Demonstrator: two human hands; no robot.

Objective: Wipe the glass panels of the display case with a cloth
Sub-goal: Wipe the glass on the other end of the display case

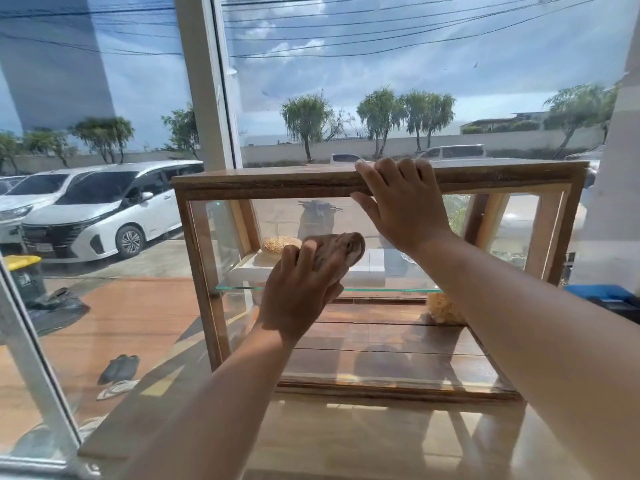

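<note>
A wooden display case (311, 183) with glass panels stands on a wooden counter in front of a large window. My left hand (298, 289) presses a bunched brown cloth (337, 249) against the front glass panel (381, 337), near its middle. My right hand (398, 206) grips the case's wooden top edge, fingers over the top and thumb on the front. Inside, a sesame bun (278, 244) rests on a white tray (249, 271) on the glass shelf (239, 288). Another pale baked item (443, 308) sits below on the case floor.
The counter (363, 441) runs along the window, whose white frame (207, 81) rises behind the case's left corner. A blue object (606, 292) sits at the right, beside the case. Outside are parked white cars, a yellow-lidded bin and shoes on a terrace.
</note>
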